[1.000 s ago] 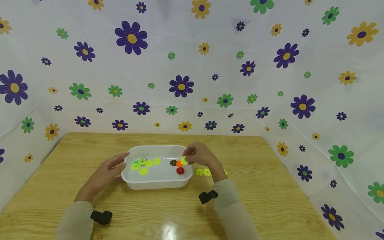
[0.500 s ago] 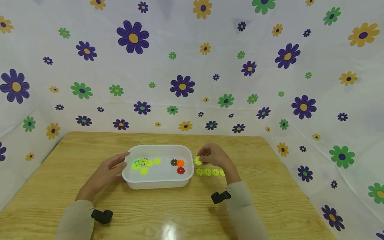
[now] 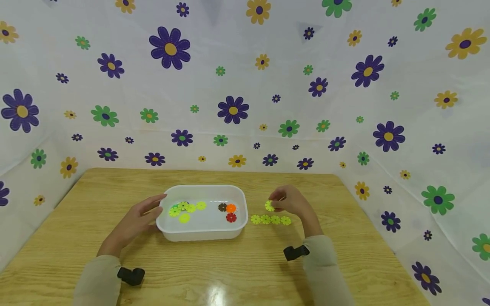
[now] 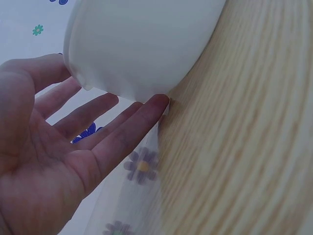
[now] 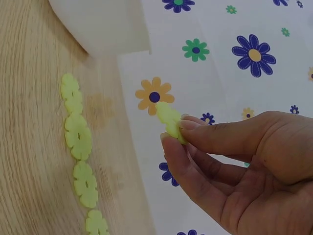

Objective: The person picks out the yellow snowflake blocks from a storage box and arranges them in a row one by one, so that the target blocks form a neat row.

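Note:
Between thumb and fingertips, my right hand [image 3: 292, 202] pinches a yellow-green snowflake building disc [image 3: 269, 205]. In the right wrist view the disc [image 5: 169, 121] is tilted, seen partly edge-on. Below that hand lies a straight row of several matching discs [image 3: 275, 219], edge to edge on the table. My left hand [image 3: 135, 219] rests its extended fingers at the left end of a white plastic tub [image 3: 203, 236]; in the left wrist view the fingertips [image 4: 159, 100] meet the tub's outer wall. More yellow-green discs [image 3: 184, 218] lie in the tub's left part.
Inside the tub's right side lie a red disc [image 3: 231, 217], an orange disc [image 3: 231, 208] and a brown disc [image 3: 222, 207]. The wooden table [image 3: 199, 272] runs back to a white flower-print cloth [image 3: 199, 85], which encloses it behind and at the sides.
My right hand has carried the pinched disc out from over the tub's right end and rightward above the row, uncovering the row's right end. My left hand keeps its place.

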Available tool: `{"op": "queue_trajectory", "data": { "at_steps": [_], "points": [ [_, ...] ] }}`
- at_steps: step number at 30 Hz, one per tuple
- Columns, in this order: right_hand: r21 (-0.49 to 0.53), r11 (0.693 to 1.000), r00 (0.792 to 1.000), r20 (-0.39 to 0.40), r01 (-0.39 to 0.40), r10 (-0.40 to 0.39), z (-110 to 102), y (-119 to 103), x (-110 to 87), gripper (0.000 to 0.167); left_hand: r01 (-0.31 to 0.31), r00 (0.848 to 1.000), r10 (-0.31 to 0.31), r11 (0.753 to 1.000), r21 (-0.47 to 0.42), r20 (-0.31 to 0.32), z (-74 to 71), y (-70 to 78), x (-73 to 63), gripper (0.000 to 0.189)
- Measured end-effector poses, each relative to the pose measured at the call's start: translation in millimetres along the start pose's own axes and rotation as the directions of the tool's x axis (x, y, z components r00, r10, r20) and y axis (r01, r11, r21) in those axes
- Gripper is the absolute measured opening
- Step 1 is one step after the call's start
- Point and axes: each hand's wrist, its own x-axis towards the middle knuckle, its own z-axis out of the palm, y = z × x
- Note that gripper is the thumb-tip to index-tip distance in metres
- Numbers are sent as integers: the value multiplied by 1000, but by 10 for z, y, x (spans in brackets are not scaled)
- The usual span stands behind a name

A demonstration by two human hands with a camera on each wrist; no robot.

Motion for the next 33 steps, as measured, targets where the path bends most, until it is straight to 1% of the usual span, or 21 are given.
{"op": "queue_trajectory", "data": {
  "at_steps": [6, 15, 23, 33],
  "points": [
    [10, 1000, 1000, 5, -12, 12, -61, 133, -40, 16, 9, 1000, -9, 1000, 11, -5, 5, 5, -7, 62],
    [-3, 999, 999, 1, -37, 37, -151, 260, -94, 18, 8, 1000, -8, 1000, 7, -7, 7, 4, -2, 62],
    [-23, 995, 994, -44, -100, 99, -224, 374, -152, 17, 17, 1000, -17, 1000, 14, -9, 9, 10, -4, 62],
    [-33, 992, 991, -53, -122, 120, -301, 516, -180, 17, 22, 1000, -22, 1000, 12, -5, 9, 10, -4, 63]
  ]
}}
